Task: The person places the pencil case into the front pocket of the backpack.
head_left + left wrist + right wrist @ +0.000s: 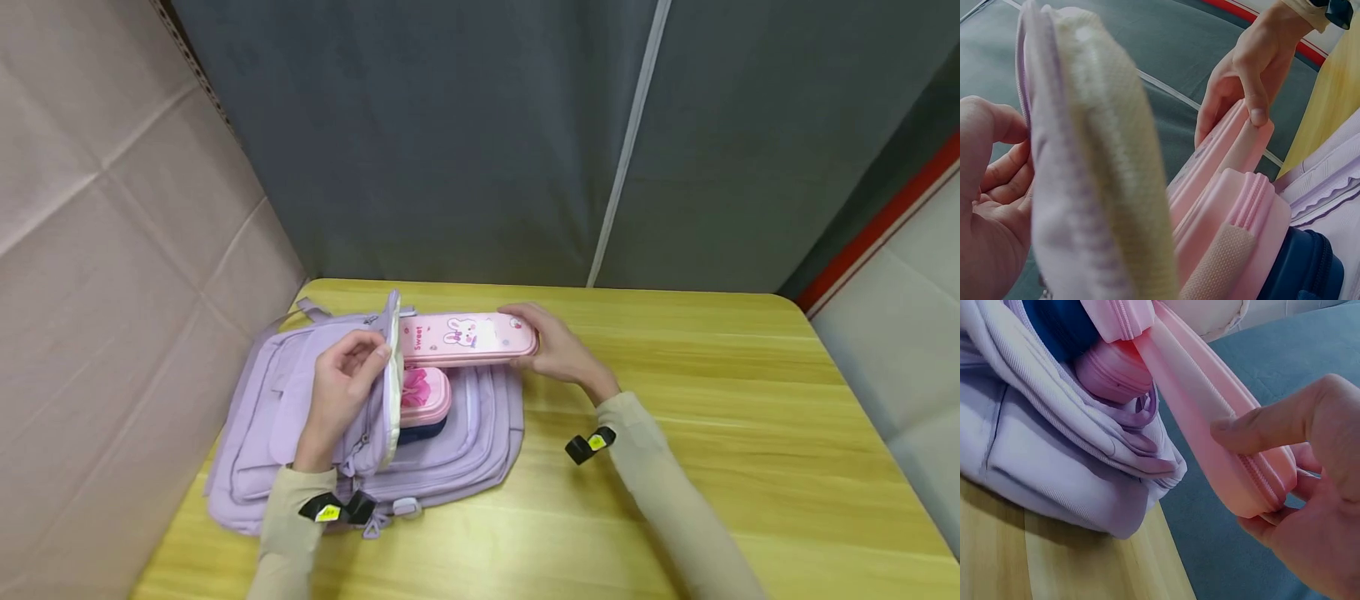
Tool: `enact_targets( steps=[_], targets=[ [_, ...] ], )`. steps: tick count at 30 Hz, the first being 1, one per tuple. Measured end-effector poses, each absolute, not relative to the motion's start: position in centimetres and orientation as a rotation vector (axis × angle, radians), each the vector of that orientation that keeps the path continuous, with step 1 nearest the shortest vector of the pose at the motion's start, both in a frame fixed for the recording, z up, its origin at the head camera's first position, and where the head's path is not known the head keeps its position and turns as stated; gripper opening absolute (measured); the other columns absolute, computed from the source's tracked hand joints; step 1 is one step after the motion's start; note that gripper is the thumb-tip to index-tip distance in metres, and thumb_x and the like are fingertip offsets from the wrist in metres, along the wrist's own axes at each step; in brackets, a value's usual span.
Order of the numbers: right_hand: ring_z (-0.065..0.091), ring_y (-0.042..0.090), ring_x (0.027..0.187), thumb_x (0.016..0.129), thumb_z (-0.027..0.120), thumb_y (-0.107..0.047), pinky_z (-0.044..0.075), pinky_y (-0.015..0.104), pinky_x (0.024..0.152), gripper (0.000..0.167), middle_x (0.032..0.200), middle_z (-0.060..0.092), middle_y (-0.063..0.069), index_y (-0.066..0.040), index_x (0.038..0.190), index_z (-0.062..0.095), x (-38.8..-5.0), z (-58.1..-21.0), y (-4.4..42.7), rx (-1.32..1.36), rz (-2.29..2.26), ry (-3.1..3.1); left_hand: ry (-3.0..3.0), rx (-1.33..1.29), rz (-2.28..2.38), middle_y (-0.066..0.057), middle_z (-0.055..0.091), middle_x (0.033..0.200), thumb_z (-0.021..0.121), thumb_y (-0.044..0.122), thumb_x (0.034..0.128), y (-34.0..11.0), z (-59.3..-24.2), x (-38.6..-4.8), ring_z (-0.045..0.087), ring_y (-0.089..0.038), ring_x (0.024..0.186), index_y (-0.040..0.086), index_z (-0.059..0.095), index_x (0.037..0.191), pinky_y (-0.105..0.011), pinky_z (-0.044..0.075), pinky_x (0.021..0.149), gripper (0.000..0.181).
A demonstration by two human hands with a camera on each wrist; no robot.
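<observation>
A lilac backpack lies on the table, its compartment unzipped. My left hand pinches the edge of the raised flap between thumb and fingers. My right hand grips the right end of a long pink pencil case with a rabbit and "Sweet" printed on it. The other end of that case goes behind the flap, out of sight in the head view. Below it, in the opening, sit a smaller pink case with a darker pink design and a navy case. Another pink zipped case shows in the right wrist view.
The yellow wood-grain table extends to the right of the backpack. A pale fabric wall stands close on the left, and a dark grey curtain hangs behind. Zipper pulls and a strap buckle lie at the backpack's near edge.
</observation>
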State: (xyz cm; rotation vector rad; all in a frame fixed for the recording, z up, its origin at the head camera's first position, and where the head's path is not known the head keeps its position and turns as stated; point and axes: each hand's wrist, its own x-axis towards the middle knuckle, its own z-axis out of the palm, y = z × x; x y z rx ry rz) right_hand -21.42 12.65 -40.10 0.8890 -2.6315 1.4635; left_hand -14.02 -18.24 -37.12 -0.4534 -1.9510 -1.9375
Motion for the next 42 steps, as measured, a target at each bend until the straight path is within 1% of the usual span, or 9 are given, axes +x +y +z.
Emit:
enact_targets(
  steps=[3, 10, 15, 19, 23, 29, 33, 38, 42],
  targets=[
    [0.052, 0.029, 0.130, 0.073, 0.081, -0.002, 0.039, 0.049, 0.118, 0.073, 0.141, 0.057, 0.012, -0.006, 0.141, 0.054, -21.7, -40.1, 12.1, 0.905, 1.461, -2.645, -1.942, -0.460, -1.927, 0.004, 0.068, 0.088, 0.060, -0.014, 0.0911, -18.4, -37.1, -14.0, 0.065, -0.004, 0.081, -0.022, 0.058, 0.096, -0.014, 0.056, 0.078, 0.010],
    [0.050, 0.031, 0.134, 0.070, 0.079, -0.001, 0.036, 0.052, 0.119, 0.075, 0.143, 0.057, 0.014, -0.005, 0.141, 0.055, -22.1, -39.7, 10.8, 0.962, 1.461, -2.624, -1.958, -0.451, -1.917, 0.004, 0.069, 0.088, 0.060, -0.013, 0.0916, -18.9, -36.8, -14.2, 0.066, -0.004, 0.082, -0.018, 0.060, 0.097, -0.015, 0.057, 0.079, 0.007],
    [0.051, 0.032, 0.133, 0.069, 0.078, 0.001, 0.037, 0.052, 0.118, 0.073, 0.140, 0.058, 0.015, -0.004, 0.139, 0.056, -22.4, -39.4, 9.9, 1.030, 1.449, -2.602, -1.978, -0.442, -1.922, 0.006, 0.068, 0.090, 0.060, -0.014, 0.0915, -18.9, -36.8, -14.3, 0.066, -0.004, 0.087, -0.020, 0.059, 0.099, -0.015, 0.056, 0.083, 0.010],
    [0.050, 0.032, 0.132, 0.070, 0.076, 0.001, 0.037, 0.052, 0.118, 0.072, 0.140, 0.057, 0.016, -0.003, 0.139, 0.056, -22.1, -39.0, 9.2, 1.090, 1.441, -2.606, -1.978, -0.453, -1.935, 0.007, 0.068, 0.091, 0.060, -0.015, 0.0908, -18.6, -37.1, -14.5, 0.066, -0.005, 0.088, -0.022, 0.058, 0.100, -0.015, 0.056, 0.085, 0.011],
    [0.050, 0.031, 0.131, 0.070, 0.076, 0.004, 0.038, 0.052, 0.117, 0.074, 0.141, 0.056, 0.014, -0.004, 0.141, 0.055, -21.5, -38.9, 8.6, 1.044, 1.492, -2.616, -1.982, -0.488, -1.962, 0.007, 0.066, 0.091, 0.061, -0.012, 0.0916, -18.1, -37.2, -14.6, 0.065, -0.005, 0.089, -0.022, 0.057, 0.100, -0.015, 0.056, 0.085, 0.013],
    [0.050, 0.032, 0.133, 0.071, 0.079, 0.004, 0.037, 0.053, 0.119, 0.078, 0.143, 0.054, 0.015, -0.004, 0.144, 0.052, -20.9, -39.9, 7.3, 1.005, 1.490, -2.601, -1.960, -0.504, -1.961, 0.006, 0.065, 0.090, 0.060, -0.015, 0.0904, -17.7, -37.3, -14.2, 0.064, -0.003, 0.085, -0.023, 0.057, 0.098, -0.014, 0.056, 0.079, 0.011],
    [0.050, 0.032, 0.133, 0.072, 0.081, 0.004, 0.038, 0.050, 0.119, 0.081, 0.143, 0.053, 0.016, -0.005, 0.147, 0.049, -20.7, -40.4, 6.1, 1.019, 1.453, -2.590, -1.963, -0.538, -1.971, 0.006, 0.065, 0.090, 0.059, -0.017, 0.0900, -17.6, -37.4, -13.9, 0.063, -0.003, 0.083, -0.023, 0.057, 0.098, -0.014, 0.056, 0.077, 0.011],
    [0.052, 0.030, 0.133, 0.074, 0.081, 0.004, 0.040, 0.046, 0.119, 0.081, 0.144, 0.053, 0.016, -0.004, 0.147, 0.048, -20.5, -40.7, 4.4, 1.030, 1.466, -2.561, -2.013, -0.553, -1.949, 0.007, 0.065, 0.090, 0.060, -0.016, 0.0904, -17.6, -37.4, -13.7, 0.063, -0.003, 0.083, -0.021, 0.058, 0.099, -0.014, 0.056, 0.077, 0.010],
    [0.050, 0.032, 0.135, 0.076, 0.079, 0.004, 0.039, 0.046, 0.119, 0.080, 0.146, 0.051, 0.017, -0.001, 0.148, 0.044, -20.3, -40.7, 3.4, 1.045, 1.491, -2.564, -2.036, -0.557, -1.930, 0.007, 0.065, 0.089, 0.060, -0.016, 0.0901, -17.7, -37.7, -13.7, 0.063, -0.003, 0.082, -0.020, 0.059, 0.099, -0.013, 0.056, 0.075, 0.010]
  ],
)
